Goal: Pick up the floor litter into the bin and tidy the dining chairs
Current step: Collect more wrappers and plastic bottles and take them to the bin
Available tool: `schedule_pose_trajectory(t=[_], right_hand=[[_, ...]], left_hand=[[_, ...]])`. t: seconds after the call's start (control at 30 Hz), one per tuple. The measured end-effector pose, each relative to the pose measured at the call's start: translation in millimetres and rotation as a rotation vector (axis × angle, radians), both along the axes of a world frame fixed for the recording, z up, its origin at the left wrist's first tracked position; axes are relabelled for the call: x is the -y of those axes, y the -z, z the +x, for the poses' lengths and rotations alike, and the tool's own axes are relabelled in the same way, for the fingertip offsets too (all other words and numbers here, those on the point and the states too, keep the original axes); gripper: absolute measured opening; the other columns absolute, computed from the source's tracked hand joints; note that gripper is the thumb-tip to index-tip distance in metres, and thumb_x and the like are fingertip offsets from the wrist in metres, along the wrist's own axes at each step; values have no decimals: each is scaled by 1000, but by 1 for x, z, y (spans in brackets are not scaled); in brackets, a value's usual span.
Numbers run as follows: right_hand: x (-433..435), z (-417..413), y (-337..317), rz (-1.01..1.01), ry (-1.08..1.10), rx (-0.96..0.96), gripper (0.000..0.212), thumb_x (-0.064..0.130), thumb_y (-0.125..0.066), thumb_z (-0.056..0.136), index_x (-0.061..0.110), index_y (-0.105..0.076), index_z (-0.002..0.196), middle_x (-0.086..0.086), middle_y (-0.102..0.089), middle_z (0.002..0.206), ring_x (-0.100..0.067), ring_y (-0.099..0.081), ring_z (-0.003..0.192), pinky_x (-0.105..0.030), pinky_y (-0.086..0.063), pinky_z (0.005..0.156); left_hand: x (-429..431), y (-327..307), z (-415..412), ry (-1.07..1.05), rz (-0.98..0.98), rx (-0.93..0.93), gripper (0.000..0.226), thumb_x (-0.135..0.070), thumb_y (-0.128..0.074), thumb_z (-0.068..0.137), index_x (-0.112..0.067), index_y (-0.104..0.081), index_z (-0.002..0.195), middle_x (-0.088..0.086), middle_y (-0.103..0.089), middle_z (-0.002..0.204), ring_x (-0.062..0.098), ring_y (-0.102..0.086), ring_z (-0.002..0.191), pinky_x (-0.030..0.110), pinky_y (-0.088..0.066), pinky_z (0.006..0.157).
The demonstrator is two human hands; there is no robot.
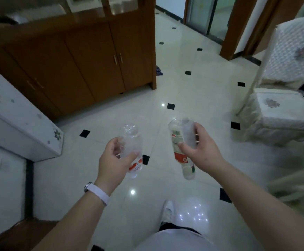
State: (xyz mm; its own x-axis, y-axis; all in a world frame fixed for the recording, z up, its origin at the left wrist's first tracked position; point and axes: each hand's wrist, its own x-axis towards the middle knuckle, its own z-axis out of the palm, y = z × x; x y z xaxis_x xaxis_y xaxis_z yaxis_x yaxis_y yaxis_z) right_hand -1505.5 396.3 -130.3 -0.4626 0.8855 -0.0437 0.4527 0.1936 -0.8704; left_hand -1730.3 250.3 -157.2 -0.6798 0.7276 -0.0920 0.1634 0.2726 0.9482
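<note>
The person stands on the glossy white floor with a bottle in each hand. The left hand grips a clear bottle round its middle. The right hand grips a labelled bottle, barcode showing. Both bases point away from the person. A wooden cabinet stands to the left, and a cloth-covered chair to the right. A white band circles the left wrist.

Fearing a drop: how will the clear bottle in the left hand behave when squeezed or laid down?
The clear plastic bottle looks empty, so probably light. Its crinkled wall may dent under the left hand. Laid on the glossy tiles, it would likely roll.
</note>
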Motion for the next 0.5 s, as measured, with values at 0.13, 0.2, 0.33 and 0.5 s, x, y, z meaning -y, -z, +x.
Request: schedule_pose_trajectory(t=[0.13,0.2,0.33,0.5], right_hand=[[-74,-37,-23,12,-33,-37,51,32,-76,80,45,-43,117,27,-58,106,4,-61,93,-18,-48,71],[-108,-54,-29,48,-48,-38,51,34,-76,80,39,-45,121,20,-59,108,-3,-60,95,-24,-50,75],[-153,-75,-34,62,-33,-23,51,34,-75,79,38,-45,120,18,-59,107,-2,-60,93,-23,-50,74],[-211,-95,-23,40,31,11,49,33,-76,80,44,-43,116,23,-58,104,6,-58,91,-14,-44,66]], left_hand=[[-72,-27,-41,5,-10,-83,55,-26,-85,76,-33,-59,123,-13,-66,116,12,-63,108,39,-55,93],[-107,-34,-58,39,11,-116,53,-26,-85,76,-34,-60,122,-12,-67,116,13,-64,108,35,-55,89],[-161,-45,-73,53,45,-100,53,-21,-84,77,-32,-59,123,-14,-68,114,7,-65,102,30,-54,87],[-234,-29,-99,127,33,-60,56,-23,-84,77,-29,-58,126,-10,-66,119,13,-64,107,33,-56,88]])
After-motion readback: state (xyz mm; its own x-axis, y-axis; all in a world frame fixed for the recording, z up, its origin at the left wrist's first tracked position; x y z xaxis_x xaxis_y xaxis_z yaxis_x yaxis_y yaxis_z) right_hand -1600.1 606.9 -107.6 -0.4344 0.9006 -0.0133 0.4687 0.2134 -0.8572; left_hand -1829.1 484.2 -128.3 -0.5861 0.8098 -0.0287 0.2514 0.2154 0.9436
